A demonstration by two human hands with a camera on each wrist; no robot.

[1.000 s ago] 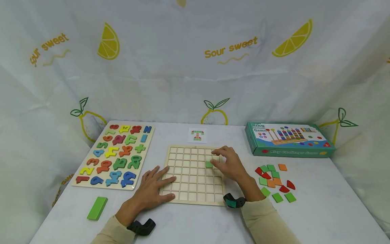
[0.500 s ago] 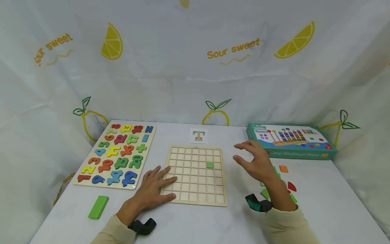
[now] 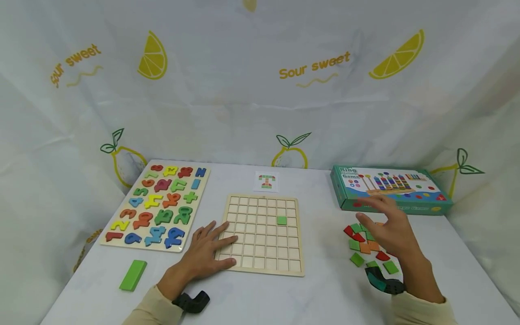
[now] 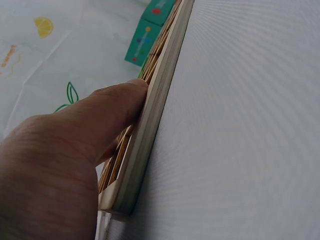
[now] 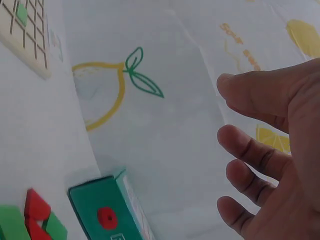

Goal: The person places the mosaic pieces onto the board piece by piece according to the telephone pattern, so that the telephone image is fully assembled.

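A wooden grid board (image 3: 260, 241) lies in the middle of the table, with one green square tile (image 3: 282, 220) in a cell at its upper right. My left hand (image 3: 205, 250) rests spread on the board's left edge; in the left wrist view the thumb (image 4: 117, 102) lies along the rim. Over the loose tiles hovers my right hand (image 3: 392, 228), thumb and fingers apart with nothing between them. Below it are green squares (image 3: 357, 259), orange squares (image 3: 364, 248) and red quarter-round pieces (image 3: 383, 256), some hidden by the hand.
Behind the board lies a card (image 3: 266, 182) printed with a T-shaped tile pattern. A number puzzle board (image 3: 191, 215) and a green block (image 3: 133, 275) are on the left. A Ring Challenge Game box (image 3: 392, 189) sits at the back right, against the curtain (image 3: 227, 104).
My right hand has let go of the green tile in the grid and moved right, over the loose pieces. The left hand has stayed on the board.
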